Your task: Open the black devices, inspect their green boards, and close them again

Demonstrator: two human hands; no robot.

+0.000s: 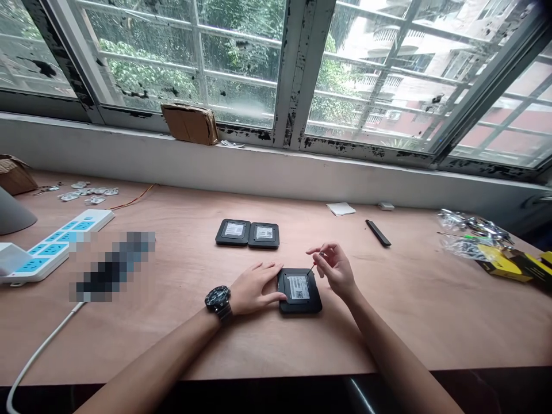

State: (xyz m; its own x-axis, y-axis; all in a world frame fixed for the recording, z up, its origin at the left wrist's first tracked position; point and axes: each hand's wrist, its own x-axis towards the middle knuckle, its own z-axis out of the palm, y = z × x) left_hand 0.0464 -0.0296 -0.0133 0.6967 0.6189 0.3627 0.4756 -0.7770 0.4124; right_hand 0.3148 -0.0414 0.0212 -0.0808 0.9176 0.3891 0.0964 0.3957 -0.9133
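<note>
A flat black square device (pixel 317 299) with a white printed label lies on the table in front of me. My left hand (pixel 257 289) braces its left side, thumb on the near part of that edge and fingertips at the far corner. Pinched in my right hand (pixel 334 269) is a small screwdriver (pixel 311 268) with a bit of red near the fingers. Its thin shaft slants down to the device's far right corner; whether the tip sits in a screw is too small to tell. Two similar black devices, left (pixel 233 232) and right (pixel 264 236), lie side by side farther back.
A white power strip (pixel 92 215) and a pixelated dark object (pixel 114 267) with a white cable are at left. A black bar (pixel 378 233) and white paper (pixel 340 209) lie behind my right hand. Plastic bags (pixel 466 247) and yellow-black boxes (pixel 502 267) are at far right.
</note>
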